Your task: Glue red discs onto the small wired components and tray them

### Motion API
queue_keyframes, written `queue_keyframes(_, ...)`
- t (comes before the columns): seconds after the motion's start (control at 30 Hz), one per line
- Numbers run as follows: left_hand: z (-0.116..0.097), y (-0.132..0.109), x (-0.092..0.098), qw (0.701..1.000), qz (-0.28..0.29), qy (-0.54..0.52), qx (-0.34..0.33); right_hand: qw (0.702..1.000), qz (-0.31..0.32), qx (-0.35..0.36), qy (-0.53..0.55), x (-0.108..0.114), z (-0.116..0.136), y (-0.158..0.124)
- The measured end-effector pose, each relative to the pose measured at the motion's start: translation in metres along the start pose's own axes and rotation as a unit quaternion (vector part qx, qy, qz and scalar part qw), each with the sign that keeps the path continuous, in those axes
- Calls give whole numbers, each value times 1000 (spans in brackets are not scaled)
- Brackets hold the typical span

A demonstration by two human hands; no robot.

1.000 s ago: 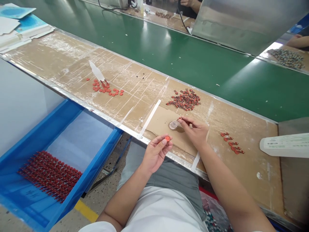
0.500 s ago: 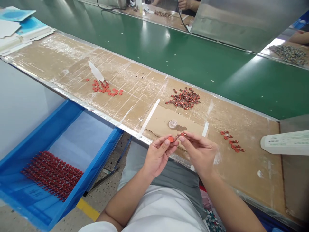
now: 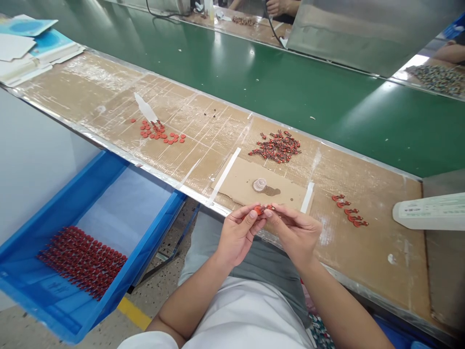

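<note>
My left hand [image 3: 238, 235] pinches a small red disc [image 3: 257, 210] between thumb and fingers. My right hand [image 3: 296, 232] pinches a small red-and-black part [image 3: 269, 207] by its end, and the part sits right against the disc. Both hands hover over the near edge of the bench. Just beyond them, a small clear plastic cap [image 3: 259, 184] stands on a cardboard sheet [image 3: 250, 186]. A heap of red-and-black parts [image 3: 276, 147] lies farther out, with scattered red discs [image 3: 160, 136] to the left and a short row of red pieces [image 3: 348, 212] to the right.
A blue tray [image 3: 109, 194] below the bench at left holds dense rows of red pieces. A green conveyor belt [image 3: 290, 102] runs behind the bench. A white plastic object [image 3: 430, 213] lies at right, papers lie at far left, and a co-worker's hand [image 3: 276, 6] shows across the belt.
My right hand has moved down and left, away from the clear cap, to meet my left hand. The part it holds has come against the red disc.
</note>
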State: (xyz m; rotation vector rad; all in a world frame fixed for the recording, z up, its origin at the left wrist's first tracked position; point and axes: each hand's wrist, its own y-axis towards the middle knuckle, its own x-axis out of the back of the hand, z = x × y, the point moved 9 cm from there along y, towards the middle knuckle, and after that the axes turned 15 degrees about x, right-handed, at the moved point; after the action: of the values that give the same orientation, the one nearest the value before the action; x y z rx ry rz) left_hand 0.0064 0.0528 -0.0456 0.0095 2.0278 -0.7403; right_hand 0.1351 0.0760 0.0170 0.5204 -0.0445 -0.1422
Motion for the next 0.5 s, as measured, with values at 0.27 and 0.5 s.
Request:
queue_keyframes(0.27, -1, 0, 3, 1000, -13, 2, 2, 1000, 21, 5, -11, -2, 0, 0)
queue_keyframes(0.5, -2, 0, 5, 1000, -11, 2, -3, 999, 28, 20, -10, -5, 0, -1)
